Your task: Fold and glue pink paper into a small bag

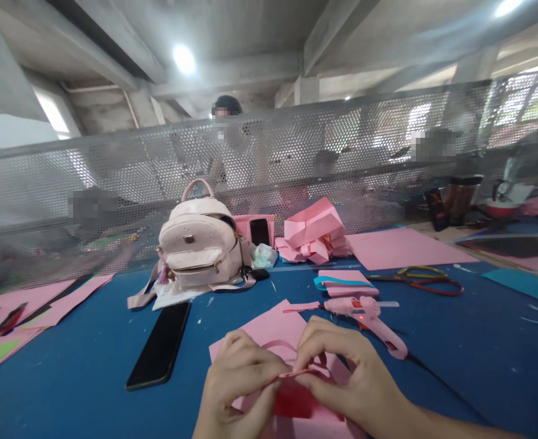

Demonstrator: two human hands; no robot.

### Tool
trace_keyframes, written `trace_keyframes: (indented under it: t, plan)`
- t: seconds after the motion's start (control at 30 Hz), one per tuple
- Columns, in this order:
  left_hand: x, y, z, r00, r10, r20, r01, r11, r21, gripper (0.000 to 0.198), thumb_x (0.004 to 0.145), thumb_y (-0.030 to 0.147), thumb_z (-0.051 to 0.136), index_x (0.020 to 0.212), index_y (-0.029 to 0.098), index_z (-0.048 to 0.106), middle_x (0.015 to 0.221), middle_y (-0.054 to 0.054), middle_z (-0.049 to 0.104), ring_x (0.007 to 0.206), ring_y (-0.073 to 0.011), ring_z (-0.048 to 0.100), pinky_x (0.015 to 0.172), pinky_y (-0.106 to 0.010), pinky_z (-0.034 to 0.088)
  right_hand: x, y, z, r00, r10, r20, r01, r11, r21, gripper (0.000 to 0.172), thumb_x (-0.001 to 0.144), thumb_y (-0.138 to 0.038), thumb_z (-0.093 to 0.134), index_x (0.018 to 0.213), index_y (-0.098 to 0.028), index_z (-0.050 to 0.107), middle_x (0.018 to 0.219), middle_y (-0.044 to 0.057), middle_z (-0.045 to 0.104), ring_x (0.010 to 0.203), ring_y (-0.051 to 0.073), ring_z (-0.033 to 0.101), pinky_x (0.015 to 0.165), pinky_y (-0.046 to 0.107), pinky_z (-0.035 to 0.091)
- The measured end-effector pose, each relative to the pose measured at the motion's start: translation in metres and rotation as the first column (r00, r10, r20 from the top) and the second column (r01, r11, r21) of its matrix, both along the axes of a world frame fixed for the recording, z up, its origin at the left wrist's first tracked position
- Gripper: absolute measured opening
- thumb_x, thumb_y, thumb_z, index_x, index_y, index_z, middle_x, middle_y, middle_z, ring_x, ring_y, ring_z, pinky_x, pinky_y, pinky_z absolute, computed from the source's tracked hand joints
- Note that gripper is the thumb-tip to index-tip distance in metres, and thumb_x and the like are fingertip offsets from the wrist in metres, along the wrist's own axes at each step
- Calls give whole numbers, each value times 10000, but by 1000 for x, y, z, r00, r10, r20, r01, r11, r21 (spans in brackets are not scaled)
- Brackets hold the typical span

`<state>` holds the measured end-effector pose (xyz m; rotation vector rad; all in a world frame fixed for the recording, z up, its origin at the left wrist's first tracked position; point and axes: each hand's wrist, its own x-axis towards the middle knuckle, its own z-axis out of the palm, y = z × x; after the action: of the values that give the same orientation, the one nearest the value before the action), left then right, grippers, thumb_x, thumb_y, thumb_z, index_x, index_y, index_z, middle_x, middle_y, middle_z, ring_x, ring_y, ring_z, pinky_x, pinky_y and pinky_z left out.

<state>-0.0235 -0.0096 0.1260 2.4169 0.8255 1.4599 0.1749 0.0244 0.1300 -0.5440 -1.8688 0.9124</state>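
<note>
My left hand (244, 384) and my right hand (337, 366) meet at the front middle, both closed in a pinch. Between their fingertips is a narrow pink paper strip (293, 372). Under the hands lies a folded pink paper piece (300, 399), its inside a deeper red in shadow; my fingers hide much of it. A flat pink paper sheet (271, 329) extends behind them. Just beyond my right hand, a pink hot glue gun (369, 317) rests with a lit red light, its nozzle pointing left toward a thin pink strip (300, 306).
Left of my hands lies a black phone (159, 347); behind it stands a pale backpack (200, 244). Scissors (424, 279), crumpled pink paper (314, 231) and a pink sheet (410, 247) lie farther back. A perforated metal screen (269, 158) borders the blue table, with a person beyond it.
</note>
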Motion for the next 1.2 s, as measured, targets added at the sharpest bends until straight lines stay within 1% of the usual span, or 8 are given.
trace_keyframes:
  t: [0.27, 0.4, 0.53, 0.87, 1.03, 1.13, 1.2]
  plan:
    - [0, 0, 2, 1000, 23, -8, -23, 1000, 18, 212, 871, 37, 573, 923, 197, 703, 792, -7, 729, 663, -141, 610, 705, -324, 427, 0, -1, 1, 1000, -15, 5, 15, 1000, 8, 71, 830, -201, 741, 765, -201, 714, 720, -2, 659, 681, 142, 563, 647, 272, 429]
    - [2, 0, 4, 1000, 29, 11, -29, 999, 28, 219, 906, 79, 561, 959, 219, 722, 773, -11, 732, 648, -147, 618, 693, -327, 427, 1, -2, 3, 1000, -19, 15, 19, 1000, 7, 53, 822, -184, 739, 775, -196, 717, 726, 4, 659, 681, 147, 562, 637, 273, 432]
    - [3, -1, 3, 1000, 18, 21, -18, 1000, 18, 254, 896, 64, 563, 998, 224, 732, 784, -12, 733, 659, -148, 623, 695, -330, 420, 0, -2, 4, 1000, -13, 27, 13, 1000, -11, 50, 816, -184, 747, 778, -194, 715, 734, 8, 656, 699, 153, 568, 645, 277, 436]
    - [3, 0, -1, 1000, 5, 22, -5, 1000, 9, 243, 883, 55, 581, 987, 214, 732, 799, -8, 728, 667, -142, 618, 733, -336, 412, 0, -2, 4, 1000, -6, 24, 5, 1000, 10, 60, 810, -158, 739, 773, -194, 708, 725, 3, 651, 691, 148, 556, 632, 265, 429]
    - [3, -1, 1, 1000, 18, 15, -19, 1000, 25, 209, 906, 87, 578, 965, 216, 731, 775, -14, 732, 656, -146, 624, 724, -337, 427, 0, -3, 4, 999, -9, 36, 9, 1000, 20, 61, 823, -167, 732, 776, -195, 704, 726, 5, 650, 697, 151, 566, 644, 271, 439]
    - [1, 0, 3, 999, 16, -31, -15, 999, 42, 240, 904, 89, 574, 1026, 233, 723, 792, -20, 746, 668, -157, 642, 723, -341, 445, 0, -4, 5, 999, -17, 35, 16, 999, 41, 48, 827, -181, 727, 801, -201, 691, 744, 7, 648, 697, 153, 565, 642, 270, 442]
    - [-1, 0, 3, 997, 12, -75, -8, 998, 60, 296, 889, 68, 571, 1087, 241, 707, 829, -25, 759, 684, -163, 654, 722, -343, 455, 1, -5, 5, 999, -26, 25, 24, 997, 79, 63, 823, -182, 720, 854, -213, 674, 773, 5, 650, 717, 159, 566, 654, 270, 449]
